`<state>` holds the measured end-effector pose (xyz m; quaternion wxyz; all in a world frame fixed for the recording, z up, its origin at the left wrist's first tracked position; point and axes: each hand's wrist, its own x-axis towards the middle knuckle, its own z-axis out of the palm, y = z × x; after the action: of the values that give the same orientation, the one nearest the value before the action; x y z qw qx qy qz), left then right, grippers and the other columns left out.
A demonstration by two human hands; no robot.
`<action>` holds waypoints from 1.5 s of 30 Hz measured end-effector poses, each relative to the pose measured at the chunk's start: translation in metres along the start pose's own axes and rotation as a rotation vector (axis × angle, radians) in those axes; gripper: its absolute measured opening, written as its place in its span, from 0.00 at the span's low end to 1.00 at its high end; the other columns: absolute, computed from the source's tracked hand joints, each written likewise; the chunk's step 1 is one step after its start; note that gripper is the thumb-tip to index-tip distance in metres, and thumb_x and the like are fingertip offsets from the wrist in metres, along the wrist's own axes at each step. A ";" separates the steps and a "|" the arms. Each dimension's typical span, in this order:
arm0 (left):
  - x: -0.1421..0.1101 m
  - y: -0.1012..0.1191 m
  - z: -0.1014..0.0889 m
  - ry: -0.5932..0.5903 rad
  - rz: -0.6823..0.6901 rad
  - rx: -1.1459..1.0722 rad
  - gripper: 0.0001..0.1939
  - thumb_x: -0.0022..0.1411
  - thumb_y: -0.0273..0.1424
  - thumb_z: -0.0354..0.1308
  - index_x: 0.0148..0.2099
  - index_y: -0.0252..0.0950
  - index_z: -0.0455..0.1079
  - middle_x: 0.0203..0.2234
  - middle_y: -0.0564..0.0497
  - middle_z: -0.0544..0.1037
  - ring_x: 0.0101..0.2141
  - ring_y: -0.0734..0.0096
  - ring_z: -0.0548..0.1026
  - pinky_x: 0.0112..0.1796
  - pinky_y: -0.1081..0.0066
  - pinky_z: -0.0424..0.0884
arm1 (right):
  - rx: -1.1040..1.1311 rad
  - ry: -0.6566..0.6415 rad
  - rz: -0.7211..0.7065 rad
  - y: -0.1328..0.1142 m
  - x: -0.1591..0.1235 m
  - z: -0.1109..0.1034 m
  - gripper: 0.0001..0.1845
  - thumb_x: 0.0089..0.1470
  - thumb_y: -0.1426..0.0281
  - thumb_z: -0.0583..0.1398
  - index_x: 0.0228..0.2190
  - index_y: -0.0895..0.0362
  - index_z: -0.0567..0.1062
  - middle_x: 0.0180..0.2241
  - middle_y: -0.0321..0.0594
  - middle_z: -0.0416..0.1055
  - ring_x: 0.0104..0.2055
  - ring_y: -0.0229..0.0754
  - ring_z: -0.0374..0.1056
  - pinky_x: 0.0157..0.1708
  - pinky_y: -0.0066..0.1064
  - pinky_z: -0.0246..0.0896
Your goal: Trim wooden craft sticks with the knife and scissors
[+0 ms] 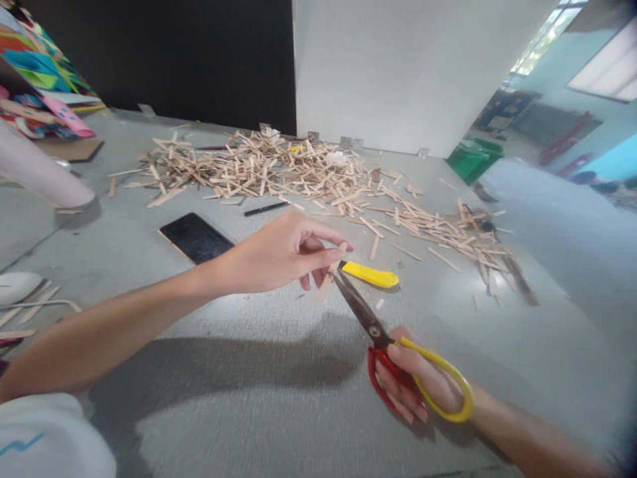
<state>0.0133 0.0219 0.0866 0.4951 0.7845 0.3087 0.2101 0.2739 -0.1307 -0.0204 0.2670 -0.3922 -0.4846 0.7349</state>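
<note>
A: One wooden stick (332,271) is pinched by the left hand (279,255), thumb and forefinger pressed onto its upper end, the other fingers curled beneath.

B: And one pair of scissors (385,345) is gripped by the right hand (423,388). The fingers are threaded through the two loops, one red, one yellow, and closed around them.

A: The blades are seen nearly shut, their tips touching the stick just below the left fingers. The stick is held in the air above the grey surface (279,411), tilted, its lower end blurred.

B: Behind the hands, one yellow cutter (371,274) is laid flat on the surface, just beside the scissor tips.

A: One dark phone (196,237) is seen face up, near the left wrist. One black pen (265,208) is spotted farther back, at the edge of the sticks.

B: The heap of sticks (279,169) cannot be counted; far too many are scattered there, and a smaller pile of sticks (462,236) is strewn to the right, well apart from the hands.

A: At the far left, a few loose sticks (30,309) are noted, three or four perhaps, beside a white rounded object (17,285) that cannot be identified.
</note>
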 end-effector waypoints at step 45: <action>0.011 -0.022 -0.007 -0.124 0.301 0.448 0.19 0.77 0.32 0.57 0.31 0.36 0.75 0.23 0.55 0.76 0.25 0.75 0.71 0.29 0.71 0.59 | 0.264 -0.100 0.193 0.010 0.011 -0.007 0.37 0.67 0.43 0.59 0.15 0.51 0.63 0.06 0.25 0.52 0.05 0.32 0.48 0.06 0.23 0.50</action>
<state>0.0102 0.0412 0.0699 0.2904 0.9229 0.1963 0.1593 0.2737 -0.1224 -0.0350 0.2200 -0.3614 -0.3568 0.8329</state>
